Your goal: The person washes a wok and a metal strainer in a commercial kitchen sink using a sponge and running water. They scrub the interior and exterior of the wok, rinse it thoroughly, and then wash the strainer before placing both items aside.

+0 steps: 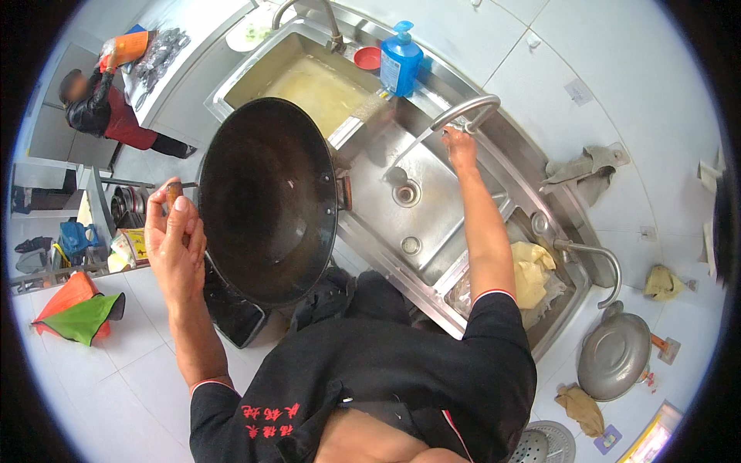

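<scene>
My left hand [176, 231] is wrapped around the wooden handle [173, 194] of a large dark wok [266, 202]. The wok is tilted, its inside facing me, at the left edge of the steel sinks. My right hand [459, 147] is at the base of the curved faucet [466, 107] over the middle sink basin [370, 173]; the fingers are partly hidden, so their hold cannot be made out. A stream of water falls from the spout toward the drain [406, 193].
A blue pump bottle [400, 61] and a red bowl [367, 58] stand behind the basins. Cloudy liquid fills the left basin [237, 87]. Yellowish cloths [529, 272] lie in the right one. A metal pan lid [615, 356] hangs on the wall. Another person [107, 110] stands at a far counter.
</scene>
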Tool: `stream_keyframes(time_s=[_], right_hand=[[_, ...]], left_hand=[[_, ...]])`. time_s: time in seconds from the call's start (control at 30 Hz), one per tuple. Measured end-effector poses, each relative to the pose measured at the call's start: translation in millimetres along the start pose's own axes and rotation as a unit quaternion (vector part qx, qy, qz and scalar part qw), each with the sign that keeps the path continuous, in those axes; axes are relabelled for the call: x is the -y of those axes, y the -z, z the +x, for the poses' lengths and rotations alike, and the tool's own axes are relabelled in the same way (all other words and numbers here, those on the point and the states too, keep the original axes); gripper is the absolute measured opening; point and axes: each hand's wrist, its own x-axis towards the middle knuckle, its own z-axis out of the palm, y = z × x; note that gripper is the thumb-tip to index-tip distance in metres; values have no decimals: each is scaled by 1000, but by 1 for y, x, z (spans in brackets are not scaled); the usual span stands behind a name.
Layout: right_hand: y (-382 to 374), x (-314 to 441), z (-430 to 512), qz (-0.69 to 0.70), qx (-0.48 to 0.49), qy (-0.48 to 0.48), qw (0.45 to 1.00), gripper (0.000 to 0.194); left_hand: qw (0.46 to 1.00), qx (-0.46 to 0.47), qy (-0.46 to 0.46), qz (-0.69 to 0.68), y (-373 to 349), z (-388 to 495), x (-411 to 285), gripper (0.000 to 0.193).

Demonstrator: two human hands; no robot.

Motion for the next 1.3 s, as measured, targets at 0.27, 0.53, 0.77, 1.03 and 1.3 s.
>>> stream_keyframes(time_s=[0.27,0.53,0.77,1.03,1.3], right_hand=[[10,-6,50,-137,154,160,965,27],[-23,-33,82,46,-4,85,995,24],[-50,-15,83,144,-35,-28,989,38],[22,19,16,-11,72,76,994,60],[104,103,-35,713,41,54,698,46]], left_hand=[[1000,9,16,-4,-1,-3,3,35],[998,41,27,-30,-15,-1,20,37],[998,45,24,32,-28,-5,22,40],[997,59,48,29,-40,-3,31,34],[990,122,39,66,-37,-1,43,29]])
